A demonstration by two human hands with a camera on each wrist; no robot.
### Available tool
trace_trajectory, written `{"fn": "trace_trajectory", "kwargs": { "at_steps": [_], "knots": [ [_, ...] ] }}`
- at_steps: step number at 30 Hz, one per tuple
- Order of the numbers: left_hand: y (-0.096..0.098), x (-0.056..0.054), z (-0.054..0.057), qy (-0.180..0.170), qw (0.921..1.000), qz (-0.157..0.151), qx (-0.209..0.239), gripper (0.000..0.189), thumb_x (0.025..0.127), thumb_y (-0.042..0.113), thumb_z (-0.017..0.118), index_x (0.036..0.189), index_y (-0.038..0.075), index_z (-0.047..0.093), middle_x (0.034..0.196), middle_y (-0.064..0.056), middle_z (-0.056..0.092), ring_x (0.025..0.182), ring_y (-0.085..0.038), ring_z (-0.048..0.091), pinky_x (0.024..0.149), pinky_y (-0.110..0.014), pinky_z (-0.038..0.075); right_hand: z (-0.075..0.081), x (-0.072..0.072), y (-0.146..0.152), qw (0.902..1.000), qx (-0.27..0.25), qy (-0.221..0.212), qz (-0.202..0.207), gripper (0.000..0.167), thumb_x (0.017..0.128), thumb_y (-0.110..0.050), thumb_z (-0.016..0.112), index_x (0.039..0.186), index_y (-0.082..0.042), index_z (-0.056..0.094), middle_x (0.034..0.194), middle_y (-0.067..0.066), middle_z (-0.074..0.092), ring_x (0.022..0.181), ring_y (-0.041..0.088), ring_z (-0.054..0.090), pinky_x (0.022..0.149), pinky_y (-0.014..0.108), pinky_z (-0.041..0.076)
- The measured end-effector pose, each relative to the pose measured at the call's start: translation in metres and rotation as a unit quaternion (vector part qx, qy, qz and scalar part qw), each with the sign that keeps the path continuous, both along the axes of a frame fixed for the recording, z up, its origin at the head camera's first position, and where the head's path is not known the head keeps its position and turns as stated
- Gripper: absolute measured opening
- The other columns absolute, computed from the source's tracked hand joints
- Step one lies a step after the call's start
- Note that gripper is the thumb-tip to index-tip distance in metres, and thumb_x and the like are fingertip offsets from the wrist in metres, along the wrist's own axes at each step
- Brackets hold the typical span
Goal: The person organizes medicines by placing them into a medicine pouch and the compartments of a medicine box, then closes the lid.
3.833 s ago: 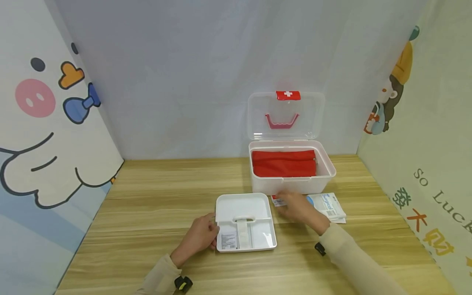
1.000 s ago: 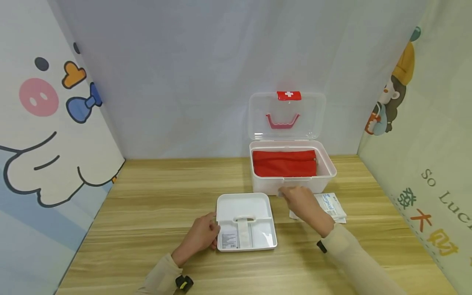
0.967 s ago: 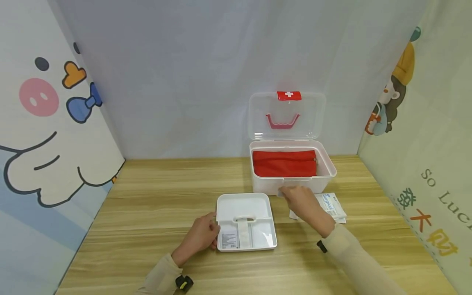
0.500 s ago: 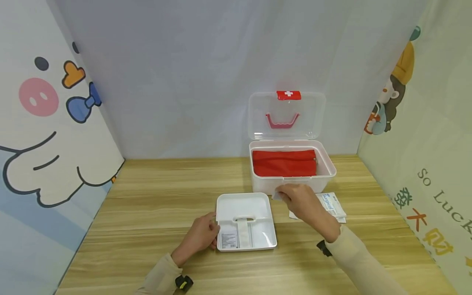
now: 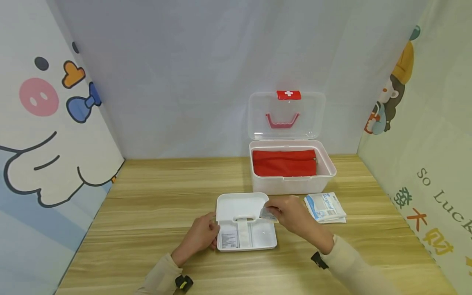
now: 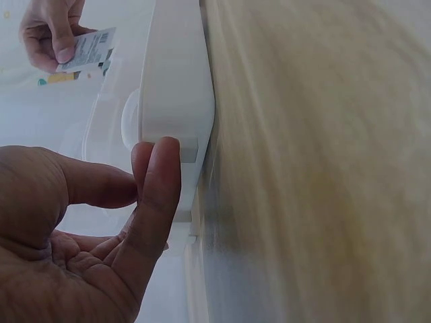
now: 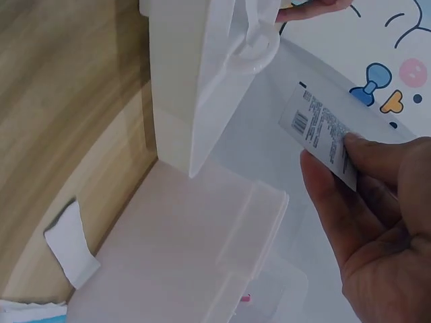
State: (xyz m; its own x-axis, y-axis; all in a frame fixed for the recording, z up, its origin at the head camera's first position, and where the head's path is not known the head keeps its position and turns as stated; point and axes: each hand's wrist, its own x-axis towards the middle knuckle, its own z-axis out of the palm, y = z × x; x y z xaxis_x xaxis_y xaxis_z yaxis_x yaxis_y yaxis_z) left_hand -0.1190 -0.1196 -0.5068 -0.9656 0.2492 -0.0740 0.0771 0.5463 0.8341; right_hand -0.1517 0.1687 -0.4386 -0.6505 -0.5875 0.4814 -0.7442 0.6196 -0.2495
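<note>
My right hand (image 5: 295, 215) pinches a small flat sachet (image 7: 323, 131) between thumb and fingers. The sachet bears printed text and a barcode; in the head view it overlaps the right edge of a white divided tray (image 5: 241, 203). Against the tray's left side rests my left hand (image 5: 199, 233), its fingertips at the outer wall in the left wrist view and its thumb close to them. Inside the tray's near half lie a printed packet (image 5: 229, 241) and a white strip (image 5: 243, 234) reaching from the slotted handle.
Behind the tray's right side stands a white first-aid box (image 5: 287, 187), its clear lid (image 5: 313, 114) raised, with a red zipped pouch (image 5: 284, 164) inside. Surgical packets (image 5: 327, 207) lie before it. A small white piece (image 7: 71, 245) lies near the box in the right wrist view.
My right hand first reaches for a small packet before the box, lifts it, then carries a sachet left and nearer to the tray, uncovering the surgical packets. The left hand stays put.
</note>
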Motion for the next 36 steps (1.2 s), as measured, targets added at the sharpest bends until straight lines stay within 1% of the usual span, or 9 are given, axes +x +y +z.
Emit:
{"fn": "trace_trajectory", "kwargs": {
  "at_steps": [4, 5, 9, 13, 17, 22, 26, 33, 36],
  "knots": [
    [0.0, 0.0, 0.0, 0.0, 1.0, -0.001, 0.002, 0.051, 0.094, 0.003, 0.053, 0.141, -0.011, 0.041, 0.062, -0.003, 0.061, 0.045, -0.013, 0.059, 0.042, -0.026, 0.051, -0.009, 0.006, -0.006, 0.9984, 0.011, -0.055, 0.008, 0.012, 0.08, 0.0, 0.075, 0.089, -0.009, 0.076, 0.082, 0.002, 0.075, 0.072, 0.009, 0.067, 0.066, 0.025, 0.057],
    [0.0, 0.0, 0.001, 0.001, 1.0, -0.001, 0.003, 0.051, 0.094, 0.003, 0.053, 0.141, -0.012, 0.041, 0.062, -0.003, 0.061, 0.045, -0.013, 0.059, 0.042, -0.026, 0.051, -0.011, 0.007, -0.007, 0.9979, 0.014, -0.063, 0.011, 0.011, 0.082, -0.001, 0.074, 0.089, -0.009, 0.076, 0.083, 0.003, 0.076, 0.072, 0.009, 0.068, 0.067, 0.024, 0.057],
    [-0.001, -0.001, 0.001, 0.0, 1.0, -0.002, 0.003, 0.051, 0.094, 0.003, 0.053, 0.141, -0.011, 0.041, 0.063, -0.003, 0.061, 0.045, -0.013, 0.059, 0.042, -0.027, 0.051, -0.021, 0.01, -0.012, 0.9964, 0.022, -0.078, 0.028, 0.008, 0.083, -0.004, 0.074, 0.088, -0.009, 0.076, 0.081, 0.002, 0.075, 0.072, 0.007, 0.067, 0.067, 0.023, 0.057],
    [-0.001, 0.0, 0.001, 0.001, 1.0, -0.002, 0.003, 0.051, 0.093, 0.003, 0.052, 0.141, -0.011, 0.041, 0.062, -0.003, 0.061, 0.045, -0.013, 0.059, 0.042, -0.026, 0.051, -0.03, 0.013, -0.015, 0.9949, 0.024, -0.088, 0.043, 0.008, 0.083, -0.004, 0.075, 0.087, -0.01, 0.076, 0.081, 0.001, 0.076, 0.073, 0.006, 0.068, 0.067, 0.021, 0.057],
    [0.0, 0.0, 0.001, 0.002, 1.0, -0.001, 0.005, 0.051, 0.093, 0.002, 0.052, 0.141, -0.011, 0.041, 0.062, -0.003, 0.061, 0.045, -0.014, 0.059, 0.042, -0.027, 0.052, -0.039, 0.013, -0.017, 0.9945, 0.025, -0.089, 0.049, 0.007, 0.083, -0.006, 0.075, 0.088, -0.01, 0.076, 0.081, 0.0, 0.076, 0.074, 0.005, 0.069, 0.067, 0.021, 0.057],
    [0.0, 0.0, 0.0, 0.001, 1.0, -0.002, 0.009, 0.052, 0.093, 0.002, 0.052, 0.142, -0.01, 0.041, 0.062, -0.003, 0.06, 0.045, -0.012, 0.059, 0.042, -0.027, 0.052, -0.046, 0.014, -0.016, 0.9951, 0.025, -0.086, 0.042, 0.006, 0.083, -0.008, 0.076, 0.088, -0.011, 0.076, 0.082, 0.0, 0.076, 0.075, 0.005, 0.069, 0.067, 0.021, 0.057],
    [0.0, 0.0, -0.002, -0.002, 0.9999, 0.0, 0.01, 0.052, 0.093, 0.002, 0.052, 0.142, -0.01, 0.04, 0.062, -0.003, 0.059, 0.046, -0.012, 0.058, 0.042, -0.027, 0.052, -0.048, 0.014, -0.016, 0.9961, 0.029, -0.076, 0.033, 0.007, 0.081, -0.008, 0.077, 0.087, -0.012, 0.076, 0.081, -0.001, 0.076, 0.075, 0.006, 0.07, 0.067, 0.022, 0.057],
    [0.0, 0.0, -0.002, -0.004, 1.0, 0.002, 0.009, 0.051, 0.094, 0.002, 0.052, 0.142, -0.01, 0.041, 0.062, -0.004, 0.059, 0.046, -0.012, 0.058, 0.043, -0.027, 0.052, -0.047, 0.013, -0.014, 0.9953, 0.05, -0.082, 0.013, 0.008, 0.082, -0.008, 0.076, 0.088, -0.013, 0.076, 0.082, -0.001, 0.076, 0.075, 0.006, 0.069, 0.068, 0.025, 0.057],
    [0.0, 0.0, -0.002, -0.006, 1.0, 0.003, 0.006, 0.051, 0.094, 0.003, 0.052, 0.142, -0.01, 0.041, 0.062, -0.004, 0.059, 0.046, -0.012, 0.059, 0.043, -0.027, 0.052, -0.047, 0.012, -0.013, 0.9954, 0.054, -0.079, 0.01, 0.009, 0.082, -0.008, 0.076, 0.088, -0.014, 0.076, 0.081, -0.002, 0.075, 0.074, 0.006, 0.069, 0.068, 0.026, 0.056]
  ]
}}
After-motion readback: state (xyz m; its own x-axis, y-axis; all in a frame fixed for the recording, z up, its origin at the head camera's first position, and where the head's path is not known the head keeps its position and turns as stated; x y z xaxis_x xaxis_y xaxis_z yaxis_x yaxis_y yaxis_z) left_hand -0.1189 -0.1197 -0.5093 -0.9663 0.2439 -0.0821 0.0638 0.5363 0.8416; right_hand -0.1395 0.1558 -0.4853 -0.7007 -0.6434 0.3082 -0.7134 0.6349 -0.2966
